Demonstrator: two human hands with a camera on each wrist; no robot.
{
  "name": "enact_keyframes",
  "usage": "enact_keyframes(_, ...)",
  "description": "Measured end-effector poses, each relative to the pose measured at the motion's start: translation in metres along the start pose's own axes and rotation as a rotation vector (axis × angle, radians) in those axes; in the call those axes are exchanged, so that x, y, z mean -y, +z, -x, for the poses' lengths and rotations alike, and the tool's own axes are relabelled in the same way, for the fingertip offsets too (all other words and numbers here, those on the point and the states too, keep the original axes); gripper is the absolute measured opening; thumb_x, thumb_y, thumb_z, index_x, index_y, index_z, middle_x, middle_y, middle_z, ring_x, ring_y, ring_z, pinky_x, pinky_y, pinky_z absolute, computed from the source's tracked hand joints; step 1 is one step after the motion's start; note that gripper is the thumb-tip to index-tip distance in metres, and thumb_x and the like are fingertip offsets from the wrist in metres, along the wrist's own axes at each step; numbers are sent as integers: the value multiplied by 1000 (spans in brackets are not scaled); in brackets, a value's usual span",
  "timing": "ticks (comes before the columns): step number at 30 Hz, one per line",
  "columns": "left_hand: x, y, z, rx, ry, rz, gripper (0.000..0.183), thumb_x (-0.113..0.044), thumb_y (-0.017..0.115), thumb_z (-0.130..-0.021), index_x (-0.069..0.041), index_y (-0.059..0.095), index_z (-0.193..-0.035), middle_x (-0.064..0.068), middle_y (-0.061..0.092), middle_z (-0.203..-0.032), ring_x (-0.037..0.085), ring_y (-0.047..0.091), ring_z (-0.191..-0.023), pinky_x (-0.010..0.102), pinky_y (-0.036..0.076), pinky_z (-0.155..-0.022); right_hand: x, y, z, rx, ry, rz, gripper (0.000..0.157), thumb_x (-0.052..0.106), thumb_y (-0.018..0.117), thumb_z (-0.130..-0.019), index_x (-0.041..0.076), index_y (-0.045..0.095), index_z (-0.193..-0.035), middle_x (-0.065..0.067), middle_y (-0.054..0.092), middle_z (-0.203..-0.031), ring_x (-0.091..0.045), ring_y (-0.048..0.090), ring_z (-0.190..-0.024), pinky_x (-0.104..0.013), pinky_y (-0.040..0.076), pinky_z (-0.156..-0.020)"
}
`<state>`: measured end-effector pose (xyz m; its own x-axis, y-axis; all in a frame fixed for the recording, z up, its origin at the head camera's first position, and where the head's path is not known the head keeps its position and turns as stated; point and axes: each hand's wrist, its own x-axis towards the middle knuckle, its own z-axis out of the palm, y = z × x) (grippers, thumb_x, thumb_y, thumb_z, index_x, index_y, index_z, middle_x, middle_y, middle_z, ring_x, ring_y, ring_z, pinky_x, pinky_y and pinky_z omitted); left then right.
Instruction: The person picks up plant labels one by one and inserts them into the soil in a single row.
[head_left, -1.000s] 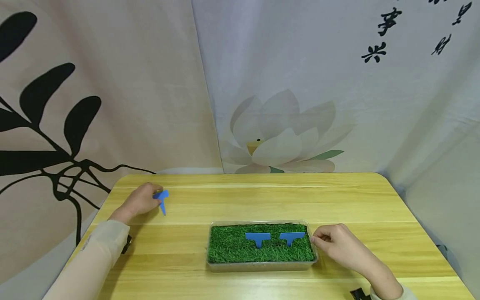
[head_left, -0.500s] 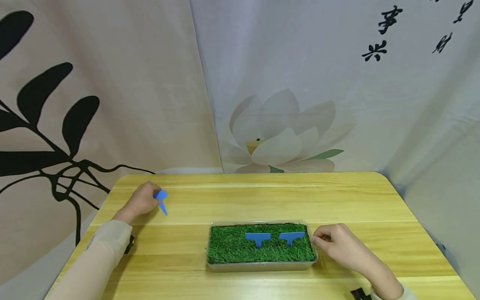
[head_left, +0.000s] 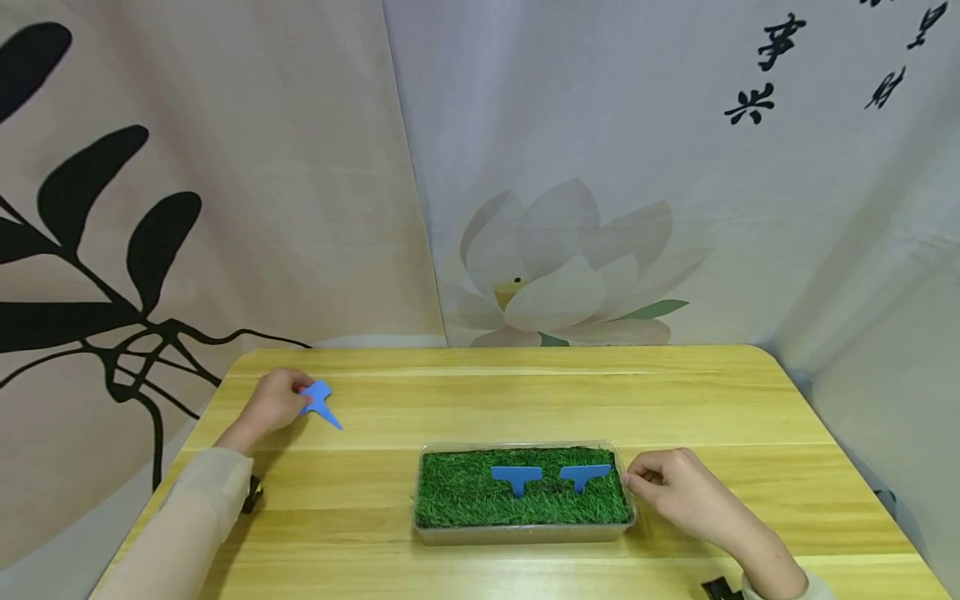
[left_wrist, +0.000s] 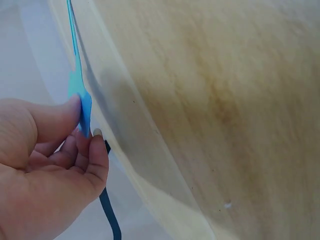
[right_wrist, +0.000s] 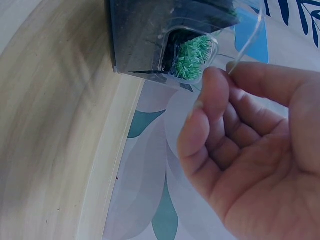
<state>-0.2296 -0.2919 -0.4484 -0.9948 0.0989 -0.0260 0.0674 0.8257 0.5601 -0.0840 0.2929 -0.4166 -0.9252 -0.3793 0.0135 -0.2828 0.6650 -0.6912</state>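
At the table's far left, my left hand (head_left: 272, 403) pinches a blue T-shaped plant label (head_left: 318, 402) between thumb and fingers, its pointed stem slanting down to the right. The left wrist view shows the label (left_wrist: 84, 102) nearly edge-on above the thumb. My right hand (head_left: 686, 493) pinches the right rim of a clear plastic box (head_left: 525, 533) filled with artificial grass (head_left: 465, 500). From the right wrist, the thumb and forefinger of the hand (right_wrist: 250, 135) meet at that rim. Two more blue labels, a middle one (head_left: 516, 477) and a right one (head_left: 584, 475), stand upright in the grass.
The box rests on a light wooden table (head_left: 360, 500) with rounded far corners. Behind the table hangs a printed curtain (head_left: 300, 167) with a lotus and black leaves. Black straps show at both wrists.
My left hand has shifted slightly left, and the label in it has turned, its stem tip swinging to the right. The right hand and the box stay in place.
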Motion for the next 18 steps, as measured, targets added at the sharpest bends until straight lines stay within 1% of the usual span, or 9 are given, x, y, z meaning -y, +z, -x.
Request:
enact_keyframes(2,0,-1,1,-20,1,8,25,8,66,-91,18,69,-113,27,70,-100,36,63,-90,41,53,-76,0,0,0,-1,-2,0,19,12,71,-100,18,74,-82,9,58,-66,0,45,-57,-24,44,-53)
enact_keyframes(5,-2,-3,4,-40,-18,20,24,7,64,-94,17,70,-115,28,71,-104,36,64,-92,40,53,-76,0,1,0,-2,-4,0,19,11,71,-99,18,74,-81,12,56,-65,0,44,-56,-23,43,-53)
enact_keyframes(9,-8,-8,7,-41,-42,34,24,5,63,-98,16,69,-118,28,70,-108,37,64,-96,39,53,-77,0,1,0,-5,-7,3,20,10,71,-99,18,73,-81,14,54,-64,0,43,-56,-23,43,-52)
enact_keyframes(11,-10,-10,9,-40,-43,35,24,3,64,-98,15,69,-119,28,70,-109,37,64,-97,38,54,-77,0,0,0,-6,-8,3,20,10,71,-99,18,73,-81,14,54,-64,0,43,-56,-23,43,-52)
enact_keyframes(18,-14,-16,17,-44,-8,61,22,1,68,-98,16,70,-115,26,71,-103,36,66,-94,38,54,-74,0,0,0,-5,-1,2,19,11,71,-99,18,74,-81,11,57,-65,0,44,-56,-23,43,-53)
